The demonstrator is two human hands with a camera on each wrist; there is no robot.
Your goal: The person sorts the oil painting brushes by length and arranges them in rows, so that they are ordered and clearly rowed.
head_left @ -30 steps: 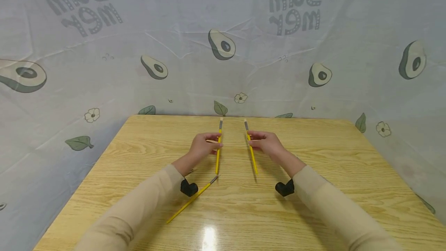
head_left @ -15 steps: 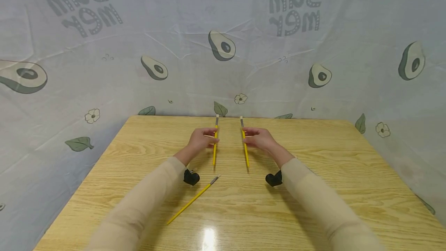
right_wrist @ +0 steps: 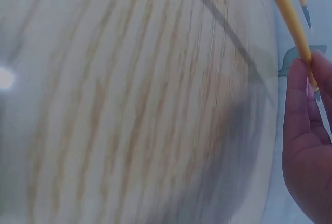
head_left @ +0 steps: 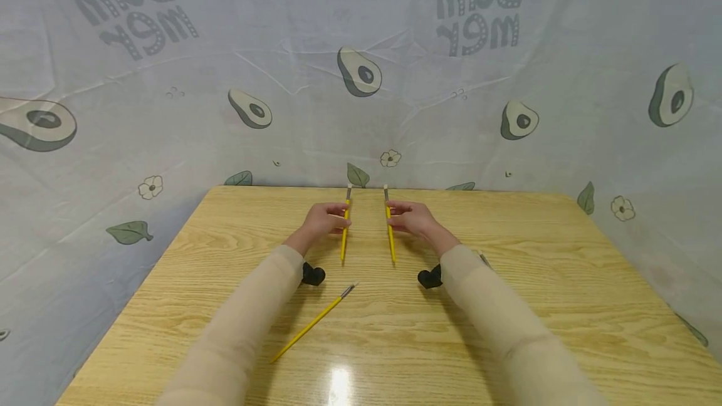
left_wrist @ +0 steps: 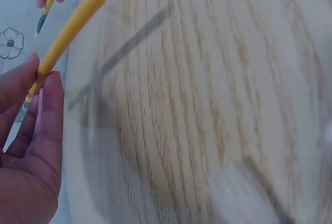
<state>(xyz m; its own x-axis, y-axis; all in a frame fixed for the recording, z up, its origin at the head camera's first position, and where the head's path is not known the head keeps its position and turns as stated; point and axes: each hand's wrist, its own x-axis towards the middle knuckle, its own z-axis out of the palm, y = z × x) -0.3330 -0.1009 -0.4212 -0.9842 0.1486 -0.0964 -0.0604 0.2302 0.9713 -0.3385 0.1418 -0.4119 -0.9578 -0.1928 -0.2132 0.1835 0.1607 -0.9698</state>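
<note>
My left hand (head_left: 325, 219) pinches a yellow-handled paintbrush (head_left: 345, 238) between thumb and fingers near the table's far edge. Its pale bristles point away from me. Beside it, my right hand (head_left: 413, 218) pinches a second yellow paintbrush (head_left: 392, 242) the same way, a small gap between the two brushes. In the left wrist view the handle (left_wrist: 72, 29) slants up out of the fingers, its shadow lying on the wood. The right wrist view has the other handle (right_wrist: 288, 14) between thumb and fingers. A third yellow paintbrush (head_left: 313, 323) lies diagonally on the table, nearer me, untouched.
The wooden table (head_left: 530, 268) reaches back to a printed cloth backdrop (head_left: 316, 143). Another brush tip (head_left: 483, 258) shows beside the right sleeve, the rest hidden. A blurred whitish bristle end (left_wrist: 238, 195) appears low in the left wrist view.
Both hands have moved away from me and slightly left, carrying their paintbrushes toward the far edge. The gap between the brushes has stayed similar. The third paintbrush has not moved.
</note>
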